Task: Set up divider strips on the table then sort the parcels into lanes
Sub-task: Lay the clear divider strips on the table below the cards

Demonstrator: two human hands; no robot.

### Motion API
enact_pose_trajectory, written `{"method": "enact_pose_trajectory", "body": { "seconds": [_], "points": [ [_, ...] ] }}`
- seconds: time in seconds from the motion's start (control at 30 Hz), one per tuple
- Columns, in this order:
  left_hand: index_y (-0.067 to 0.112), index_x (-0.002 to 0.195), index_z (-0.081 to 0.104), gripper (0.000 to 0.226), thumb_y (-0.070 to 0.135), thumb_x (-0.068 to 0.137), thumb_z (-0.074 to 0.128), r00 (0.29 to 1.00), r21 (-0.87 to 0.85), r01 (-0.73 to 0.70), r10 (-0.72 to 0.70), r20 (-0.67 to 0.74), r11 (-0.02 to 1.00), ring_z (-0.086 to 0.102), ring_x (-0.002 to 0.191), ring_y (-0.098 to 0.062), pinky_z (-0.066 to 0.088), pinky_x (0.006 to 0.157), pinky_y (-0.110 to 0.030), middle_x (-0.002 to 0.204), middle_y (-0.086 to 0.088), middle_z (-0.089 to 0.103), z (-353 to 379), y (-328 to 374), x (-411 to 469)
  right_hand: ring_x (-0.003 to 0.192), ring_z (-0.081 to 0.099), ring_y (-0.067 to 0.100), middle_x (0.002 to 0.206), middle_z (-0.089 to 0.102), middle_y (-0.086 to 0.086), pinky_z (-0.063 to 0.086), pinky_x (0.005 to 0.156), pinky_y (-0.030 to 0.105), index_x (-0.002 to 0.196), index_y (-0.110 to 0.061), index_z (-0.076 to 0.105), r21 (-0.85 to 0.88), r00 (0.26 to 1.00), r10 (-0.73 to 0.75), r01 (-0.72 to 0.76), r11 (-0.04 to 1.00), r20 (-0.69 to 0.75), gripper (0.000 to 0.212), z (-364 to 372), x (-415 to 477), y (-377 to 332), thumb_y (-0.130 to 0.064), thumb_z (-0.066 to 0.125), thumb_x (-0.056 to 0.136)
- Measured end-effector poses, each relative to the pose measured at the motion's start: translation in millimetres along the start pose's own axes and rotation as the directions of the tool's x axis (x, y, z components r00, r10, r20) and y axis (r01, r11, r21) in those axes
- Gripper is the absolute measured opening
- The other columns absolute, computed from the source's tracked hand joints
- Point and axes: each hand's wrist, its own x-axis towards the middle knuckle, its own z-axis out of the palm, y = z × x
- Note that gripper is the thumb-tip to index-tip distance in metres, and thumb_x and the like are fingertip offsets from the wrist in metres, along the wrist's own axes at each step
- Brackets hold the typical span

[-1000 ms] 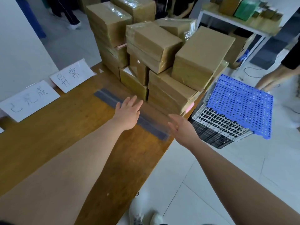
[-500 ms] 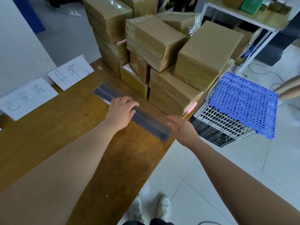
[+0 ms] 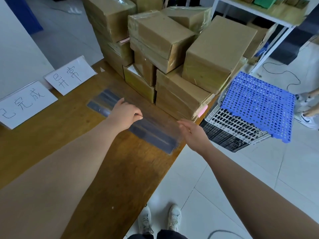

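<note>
Grey divider strips (image 3: 155, 133) reach the table (image 3: 103, 169) edge, left hand (image 3: 125, 113) pinching them, right hand (image 3: 193, 133) spread alongside.

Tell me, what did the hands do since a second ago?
The left hand, flat and open before, has curled its fingers onto the divider strips, whose left ends now look fanned apart. The right hand stays open by their other end. The parcels and paper signs have not moved.

Wooden table (image 3: 51, 135) matt; divider strips (image 3: 151, 133) glossy clear plastic; parcels (image 3: 181, 100) cardboard under shiny tape.
</note>
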Motion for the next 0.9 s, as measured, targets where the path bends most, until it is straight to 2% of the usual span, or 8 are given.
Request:
{"method": "enact_pose_trajectory", "body": {
  "seconds": [0.17, 0.27, 0.33, 0.47, 0.6, 0.7, 0.77, 0.9],
  "points": [
    [0.022, 0.112, 0.072, 0.026, 0.035, 0.101, 0.051, 0.998, 0.007, 0.058, -0.058, 0.024, 0.998, 0.063, 0.105, -0.016, 0.025, 0.118, -0.039, 0.111, 0.003, 0.072, -8.6, -12.3, -16.7, 0.14, 0.036, 0.02, 0.149, 0.044, 0.003, 0.023, 0.114, 0.03, 0.139, -0.015, 0.052, 0.015, 1.0, 0.005, -0.005, 1.0, 0.014, 0.04, 0.5, 2.5, -5.0, -0.024, 0.036, 0.104],
    [0.02, 0.113, 0.071, 0.026, 0.033, 0.1, 0.052, 0.988, -0.018, 0.137, -0.136, 0.074, 0.99, 0.063, 0.102, -0.016, 0.046, 0.097, -0.034, 0.112, 0.002, 0.07, -7.7, -27.6, -34.5, 0.14, 0.035, 0.019, 0.15, 0.043, 0.0, 0.023, 0.116, 0.033, 0.139, -0.017, 0.052, 0.022, 1.0, 0.013, -0.014, 1.0, 0.024, 0.039, 2.8, 3.9, -9.6, -0.025, 0.035, 0.104],
    [0.019, 0.116, 0.069, 0.027, 0.032, 0.1, 0.052, 0.978, -0.023, 0.195, -0.193, 0.083, 0.981, 0.063, 0.101, -0.016, 0.051, 0.087, -0.03, 0.113, 0.0, 0.069, -8.1, -37.6, -45.6, 0.137, 0.039, 0.019, 0.147, 0.047, 0.0, 0.026, 0.112, 0.029, 0.138, -0.017, 0.053, 0.04, 1.0, 0.021, -0.021, 0.999, 0.02, 0.039, 3.6, 4.0, -12.9, -0.023, 0.035, 0.104],
    [0.021, 0.114, 0.069, 0.024, 0.032, 0.1, 0.053, 0.95, 0.018, 0.301, -0.301, 0.084, 0.953, 0.065, 0.096, -0.015, 0.054, 0.081, -0.029, 0.109, 0.002, 0.069, -10.8, -50.2, -59.4, 0.134, 0.042, 0.019, 0.145, 0.048, 0.001, 0.024, 0.099, 0.019, 0.138, -0.015, 0.052, 0.021, 1.0, 0.016, -0.017, 1.0, 0.014, 0.039, 6.0, 5.5, -17.7, -0.021, 0.035, 0.104],
    [0.018, 0.11, 0.069, 0.024, 0.032, 0.101, 0.051, 0.921, 0.011, 0.385, -0.385, 0.055, 0.923, 0.064, 0.089, -0.014, 0.051, 0.074, -0.027, 0.104, 0.0, 0.07, -12.1, -55.4, -66.9, 0.134, 0.042, 0.021, 0.145, 0.048, 0.002, 0.028, 0.105, 0.024, 0.136, -0.014, 0.054, -0.038, 1.0, -0.003, 0.003, 0.999, 0.005, 0.038, 10.7, 10.6, -20.2, -0.021, 0.035, 0.103],
    [0.016, 0.111, 0.069, 0.023, 0.028, 0.101, 0.052, 0.892, -0.012, 0.451, -0.451, 0.03, 0.892, 0.065, 0.087, -0.016, 0.05, 0.072, -0.026, 0.101, -0.003, 0.07, -14.3, -56.6, -71.4, 0.118, 0.053, 0.021, 0.129, 0.057, 0.002, 0.04, 0.095, 0.026, 0.129, -0.013, 0.058, -0.073, 1.0, -0.016, 0.015, 0.997, -0.017, 0.035, 14.6, 15.8, -21.8, -0.019, 0.037, 0.102],
    [0.014, 0.112, 0.07, 0.024, 0.025, 0.101, 0.052, 0.879, -0.046, 0.477, -0.476, 0.027, 0.878, 0.066, 0.086, -0.016, 0.048, 0.069, -0.023, 0.1, -0.003, 0.071, -12.1, -60.0, -75.1, 0.116, 0.053, 0.02, 0.128, 0.057, 0.002, 0.039, 0.092, 0.025, 0.129, -0.012, 0.058, -0.083, 1.0, 0.0, -0.002, 0.997, -0.031, 0.034, 16.4, 18.1, -22.7, -0.02, 0.038, 0.102],
    [0.011, 0.111, 0.072, 0.025, 0.023, 0.101, 0.052, 0.865, -0.115, 0.501, -0.499, 0.05, 0.858, 0.064, 0.08, -0.015, 0.05, 0.069, -0.024, 0.099, -0.005, 0.072, -5.7, -62.2, -82.0, 0.132, 0.044, 0.023, 0.145, 0.046, 0.007, 0.034, 0.106, 0.031, 0.136, -0.011, 0.052, -0.117, 0.999, 0.029, -0.031, 0.993, -0.022, 0.037, 17.5, 19.2, -26.7, -0.019, 0.04, 0.102]
  ]
}}
